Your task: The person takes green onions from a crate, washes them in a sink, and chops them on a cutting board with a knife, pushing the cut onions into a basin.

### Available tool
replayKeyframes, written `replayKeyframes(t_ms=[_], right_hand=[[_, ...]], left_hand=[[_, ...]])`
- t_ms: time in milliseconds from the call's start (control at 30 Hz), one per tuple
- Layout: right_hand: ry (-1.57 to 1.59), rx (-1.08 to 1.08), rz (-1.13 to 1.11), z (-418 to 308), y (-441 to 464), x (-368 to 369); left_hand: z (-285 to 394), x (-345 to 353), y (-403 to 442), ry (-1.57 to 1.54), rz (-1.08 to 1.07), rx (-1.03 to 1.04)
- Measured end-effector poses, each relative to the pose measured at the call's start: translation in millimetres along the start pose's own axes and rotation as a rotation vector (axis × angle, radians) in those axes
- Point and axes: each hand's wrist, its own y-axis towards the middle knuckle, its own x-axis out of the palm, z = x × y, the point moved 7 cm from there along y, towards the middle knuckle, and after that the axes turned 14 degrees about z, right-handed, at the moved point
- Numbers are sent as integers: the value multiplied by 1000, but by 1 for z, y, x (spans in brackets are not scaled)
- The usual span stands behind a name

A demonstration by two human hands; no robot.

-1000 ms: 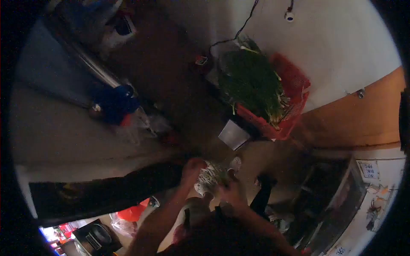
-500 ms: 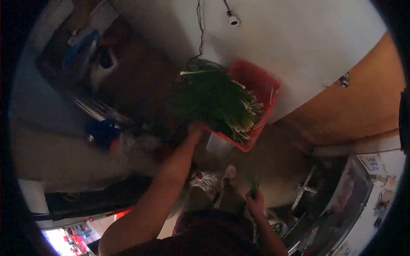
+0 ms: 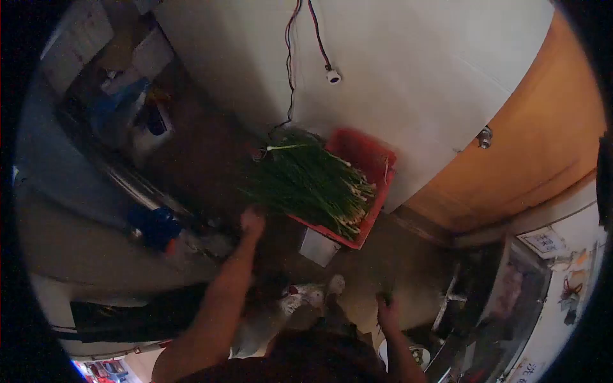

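A large heap of green onions [image 3: 313, 182] lies over the red basket [image 3: 367, 233], green leaves to the left and pale ends to the right. My left hand [image 3: 253, 220] is just below the leaf tips at the heap's left side; its fingers are blurred, and a grip cannot be made out. Lower right, my right hand [image 3: 387, 311] is closed round a small dark green bunch of onions, mostly hidden in the dimness. Near my feet lies a pale, stringy pile [image 3: 299, 297].
A grey-white box [image 3: 318, 247] stands below the basket. At bottom right is a round white container [image 3: 418, 355], beside a dark shelf unit [image 3: 504, 300]. A blue bundle [image 3: 156, 225] is at left. A cable with a white fitting [image 3: 332, 77] hangs on the wall, left of an orange door [image 3: 511, 159].
My left hand has moved from the pale pile up to the heap, then left along it. My right hand has moved right, away from the pile, with a green bunch. The view has shifted.
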Motion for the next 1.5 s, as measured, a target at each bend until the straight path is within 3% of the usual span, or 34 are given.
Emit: replayKeyframes(t_ms=[100,133,200,233,300,367,400,433,533,567,600,733,833,867,933,967,1033,1067,1100,1133,1167,1200,1267,1300,1367,1500], right_hand=[[-32,114,-6,9,9,-6],[-40,115,-37,12,12,3],[-20,205,114,-11,36,33],[161,37,57,-55,57,60],[431,60,-149,-154,90,116],[481,-47,-95,-254,113,165],[331,-280,-103,-282,149,211],[398,-413,-21,-305,176,257],[-107,-524,-86,-393,171,299],[-138,-436,-60,-397,173,311],[-171,-348,-33,-395,176,319],[-280,-373,-25,-365,212,376],[-172,-317,-160,-340,229,390],[-1,-312,-222,-344,223,388],[311,-90,-346,-357,187,348],[456,120,-404,-372,143,305],[409,35,-453,-378,98,251],[374,-230,-553,-378,84,237],[417,-246,-541,-384,38,184],[444,-191,-450,-338,42,197],[194,-563,-201,-342,11,143],[89,-803,-20,-316,-7,127],[-267,-561,-213,-281,-41,82],[-263,-523,-159,-273,-50,51],[-352,-323,-257,-243,-62,18],[-367,-482,-25,-182,-61,-84]], left_hand=[[-17,-142,13,-228,28,-343],[-32,-168,20,-260,109,-291],[-80,-187,27,-281,197,-231],[-102,-186,31,-278,279,-166],[-116,-209,26,-270,373,-95],[-128,-218,-10,-1313,183,-964],[-125,-220,-37,-1307,190,-948],[-121,-215,-75,-1281,158,-860],[-95,-194,-158,-1027,-48,-650],[-86,-188,-179,-1119,-132,-758],[-46,-209,-203,-1859,-100,-1203],[-24,-228,-236,-1950,-147,-1315],[-41,-202,-242,-1498,-227,-998],[-43,-197,-230,-1472,-165,-802],[-40,-195,-210,-1450,-154,-586],[-36,-185,-203,-1648,-270,-722],[2,-221,-175,-1868,-318,-912],[25,-242,-160,-1936,-341,-956],[50,-262,-147,-1986,-379,-976],[81,-277,-139,-2017,-441,-976],[113,-290,-136,-2031,-506,-951],[152,-293,-140,-2017,-589,-876],[223,-299,-151,-1992,-715,-722],[254,-302,-157,-1982,-758,-647],[311,-287,-187,-1809,-1226,-695],[401,-263,-227,-1705,-1316,-785]])
